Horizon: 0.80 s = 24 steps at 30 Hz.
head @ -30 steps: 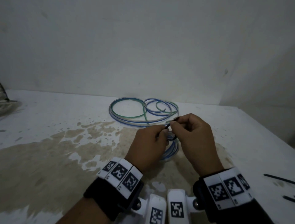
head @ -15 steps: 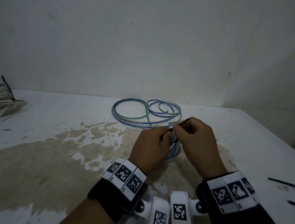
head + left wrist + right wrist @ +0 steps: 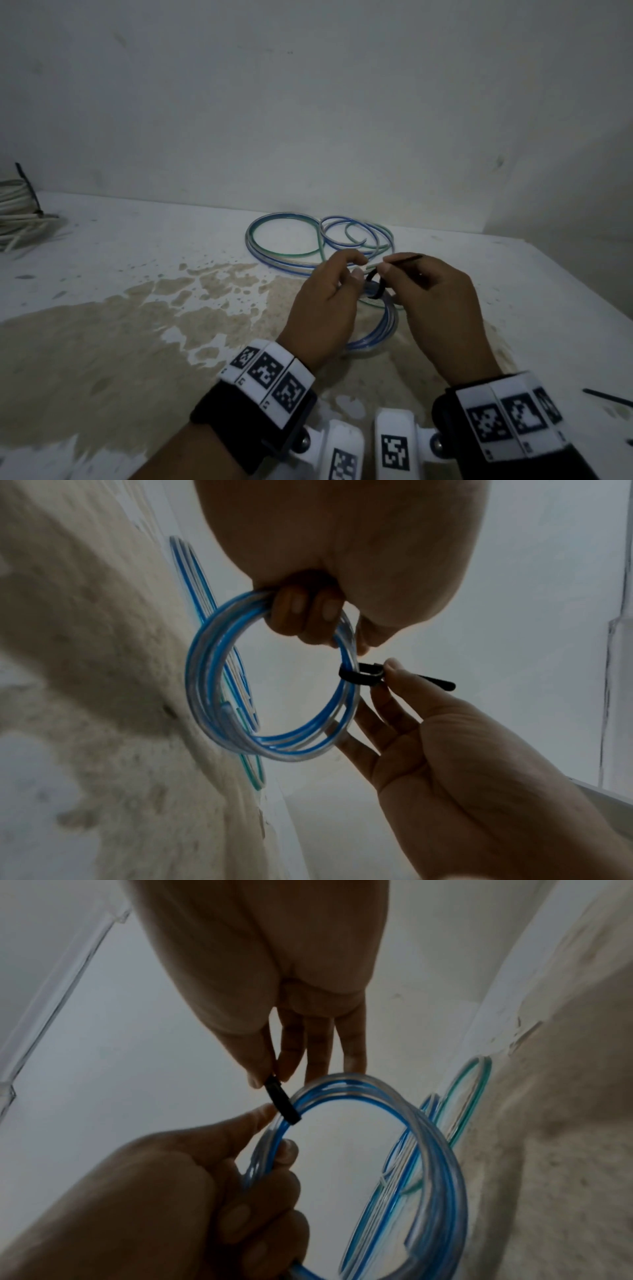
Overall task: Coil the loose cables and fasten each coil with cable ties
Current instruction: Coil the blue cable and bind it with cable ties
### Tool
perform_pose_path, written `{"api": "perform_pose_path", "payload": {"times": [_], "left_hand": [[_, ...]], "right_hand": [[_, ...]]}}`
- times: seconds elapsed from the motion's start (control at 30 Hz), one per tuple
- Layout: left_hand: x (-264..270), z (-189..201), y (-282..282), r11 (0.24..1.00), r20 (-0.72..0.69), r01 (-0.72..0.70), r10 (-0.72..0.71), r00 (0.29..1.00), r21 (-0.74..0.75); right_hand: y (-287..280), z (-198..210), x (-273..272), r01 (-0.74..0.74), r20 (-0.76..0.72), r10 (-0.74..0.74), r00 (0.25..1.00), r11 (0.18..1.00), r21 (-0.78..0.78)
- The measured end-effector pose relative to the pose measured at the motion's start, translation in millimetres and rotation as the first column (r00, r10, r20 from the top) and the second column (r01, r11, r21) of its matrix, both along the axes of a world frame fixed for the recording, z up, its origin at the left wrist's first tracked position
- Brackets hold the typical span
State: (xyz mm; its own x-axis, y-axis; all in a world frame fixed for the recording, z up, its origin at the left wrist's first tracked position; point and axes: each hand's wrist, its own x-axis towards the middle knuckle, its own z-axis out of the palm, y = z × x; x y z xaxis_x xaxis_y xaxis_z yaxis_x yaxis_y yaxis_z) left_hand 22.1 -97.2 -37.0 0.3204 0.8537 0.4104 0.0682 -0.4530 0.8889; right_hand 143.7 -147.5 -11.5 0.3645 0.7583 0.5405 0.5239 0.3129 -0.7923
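A small coil of blue-and-clear cable (image 3: 388,325) hangs upright from my left hand (image 3: 358,269), whose fingers (image 3: 308,612) curl round the strands. A black cable tie (image 3: 356,676) loops round the coil's upper side. My right hand (image 3: 385,269) pinches the tie's tail between thumb and forefinger beside the loop (image 3: 282,1104); the tail sticks out to the right. The rest of the cable, in blue and green loops (image 3: 284,240), lies loose on the table behind both hands.
A bundled white cable coil (image 3: 17,209) with a black tie sits at the far left. Spare black ties (image 3: 606,397) lie at the right, near the table's edge. A brownish stain (image 3: 102,335) covers the white table (image 3: 137,240). A wall rises close behind.
The tie's tail now sticks out further to the right of my right hand, and the loop sits closer round the strands. My left forefinger has lifted off the tie.
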Motion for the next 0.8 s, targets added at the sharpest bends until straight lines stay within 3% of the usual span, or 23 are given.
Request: {"api": "perform_pose_path", "payload": {"times": [0.17,0.43,0.67,0.8], "left_hand": [[3.5,-3.1,1.2,0.998,0.045,0.022,-0.024,0.999,0.053],[1.8,1.7,-2.1,1.0,0.159,0.002,-0.002,0.987,0.002],[1.1,2.2,-1.3,1.0,0.137,-0.001,0.0,0.991,0.007],[0.4,1.9,0.6,1.0,0.057,0.027,-0.027,0.998,0.007]], "right_hand": [[-0.5,-0.2,2.8,-0.025,0.064,0.025,0.998,1.0,0.002],[0.7,-0.7,3.8,-0.084,0.241,0.066,0.968,0.994,0.066],[3.9,-5.4,3.4,-0.054,0.364,0.011,0.931,0.993,0.107],[-3.5,3.8,3.1,0.016,0.294,-0.092,0.951,0.968,0.249]]}}
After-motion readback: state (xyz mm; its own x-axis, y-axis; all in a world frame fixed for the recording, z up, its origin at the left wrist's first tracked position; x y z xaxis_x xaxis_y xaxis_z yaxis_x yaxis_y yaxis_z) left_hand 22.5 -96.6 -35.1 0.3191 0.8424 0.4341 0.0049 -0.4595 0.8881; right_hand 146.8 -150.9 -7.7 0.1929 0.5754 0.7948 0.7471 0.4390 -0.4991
